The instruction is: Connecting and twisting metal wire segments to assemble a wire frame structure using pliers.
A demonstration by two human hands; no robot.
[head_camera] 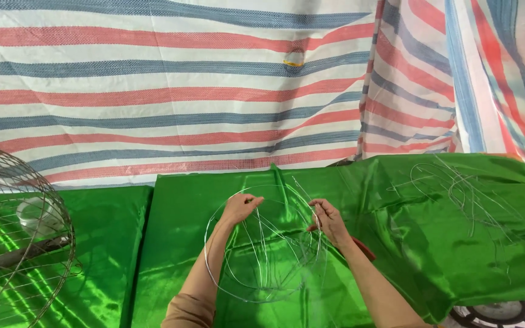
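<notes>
A round frame of thin silver wire (256, 285) lies on a table draped in shiny green satin cloth (177, 255). My left hand (242, 206) pinches the top of the wire hoop, fingers closed on a strand. My right hand (328, 220) grips another wire at the hoop's right side. Several curved wire ribs run inside the hoop between my two hands. Both forearms reach in from the bottom edge, and a tan sleeve shows at my left elbow.
A pile of loose bent wires (463, 194) lies on the green cloth at right. A large wire cage frame (19, 243) stands at left. A red, white and blue striped tarp (171, 91) hangs behind the table. A dark wheel-shaped object (499, 313) sits at bottom right.
</notes>
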